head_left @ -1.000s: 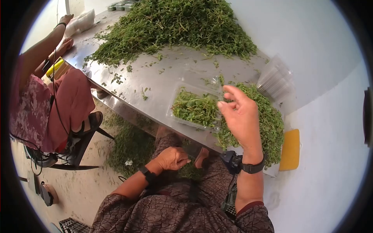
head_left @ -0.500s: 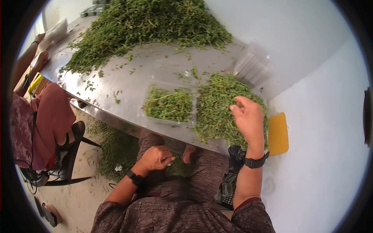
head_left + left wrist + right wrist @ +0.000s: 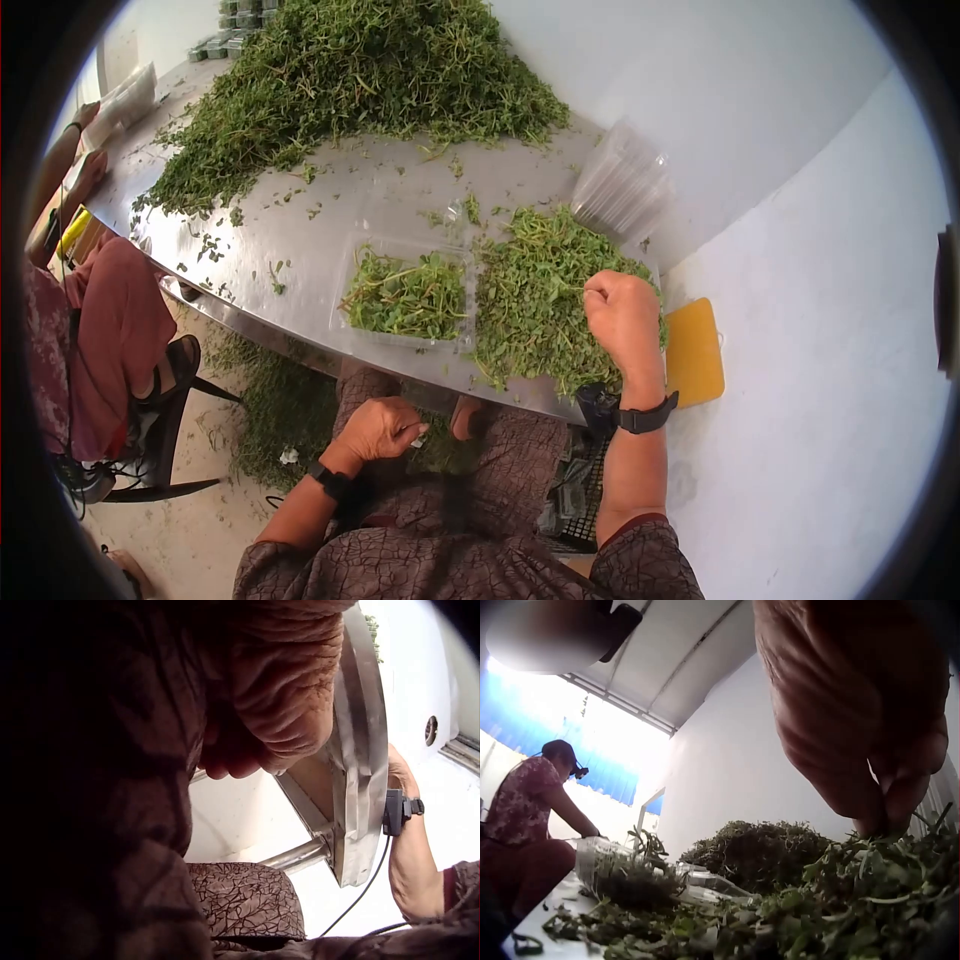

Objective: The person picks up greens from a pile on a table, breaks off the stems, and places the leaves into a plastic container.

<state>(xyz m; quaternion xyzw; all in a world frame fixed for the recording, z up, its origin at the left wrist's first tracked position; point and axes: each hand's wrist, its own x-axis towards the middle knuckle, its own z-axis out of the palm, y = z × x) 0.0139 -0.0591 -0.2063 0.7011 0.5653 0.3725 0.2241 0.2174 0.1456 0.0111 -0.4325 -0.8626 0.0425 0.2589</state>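
My right hand [image 3: 622, 315] is over the right side of a small pile of leafy green sprigs [image 3: 540, 300] on the metal table. In the right wrist view its thumb and fingertips [image 3: 881, 825] come together right at the top of the greens, pinching at the sprigs. To the left of this pile stands a clear plastic container [image 3: 345, 325], its lid folded back, with leafy sprigs [image 3: 410, 295] in it. My left hand [image 3: 382, 428] hangs loosely curled above my lap, below the table edge, and holds nothing.
A large heap of greens [image 3: 370, 80] covers the back of the metal table [image 3: 290, 230]. Stacked clear containers [image 3: 625, 180] lean by the wall, near a yellow board [image 3: 695, 352]. Another person [image 3: 536, 795] sits at the left. More greens [image 3: 285, 420] lie on the floor.
My right hand has moved from beside the container to over the small pile, and its spread thumb and fingers have drawn together. The head view has swung right. The left hand stays near the lap.
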